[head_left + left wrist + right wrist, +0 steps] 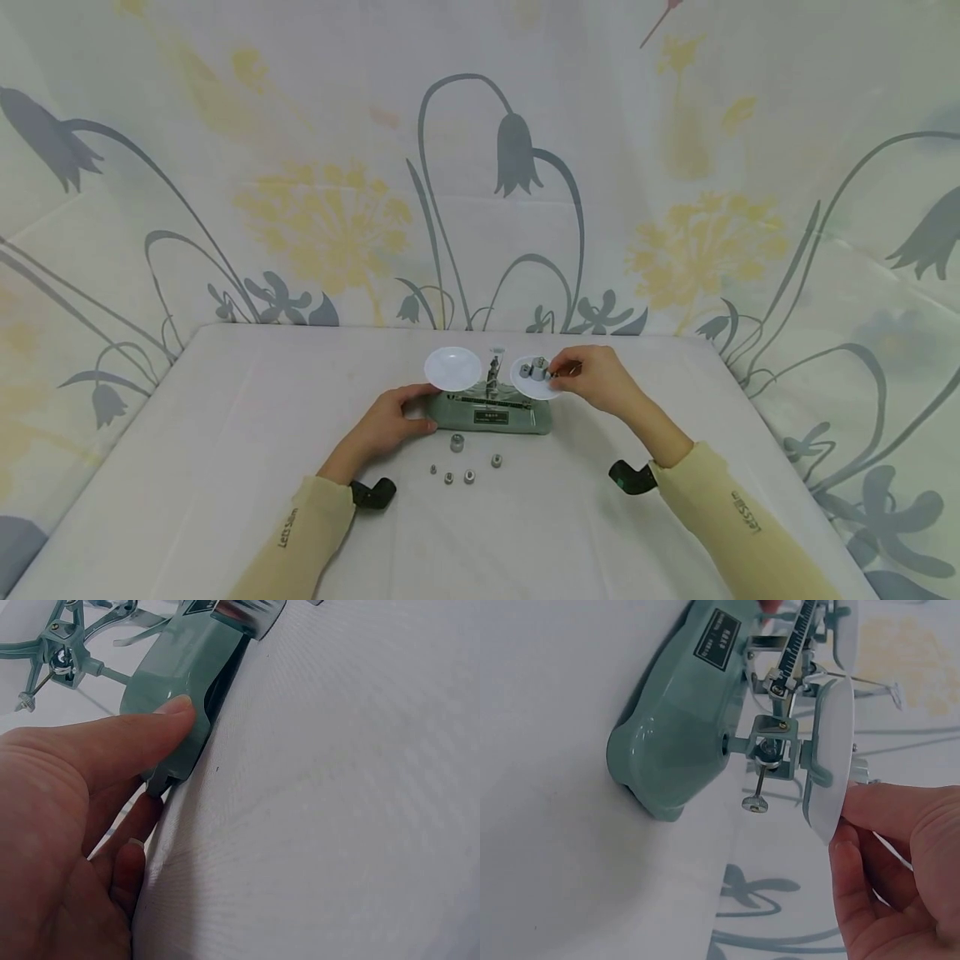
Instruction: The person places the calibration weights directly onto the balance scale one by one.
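Note:
A green balance scale (491, 414) with two white pans stands on the table. My left hand (392, 421) grips the left end of its base, thumb (176, 712) on the front and the other fingers behind. At the right pan (836, 765), my right hand (592, 379) pinches what looks like a small metal weight (553, 375) just inside the rim, mostly hidden by the fingertips. Beside these fingers, metal weights (538, 368) sit in that pan. Nothing lies in the left pan (453, 368).
Several loose metal weights stand on the white tablecloth in front of the base, the largest weight (457, 442) closest to it. A flowered curtain (480, 208) hangs behind the table's far edge. A black wrist camera (632, 477) sticks out from the right sleeve.

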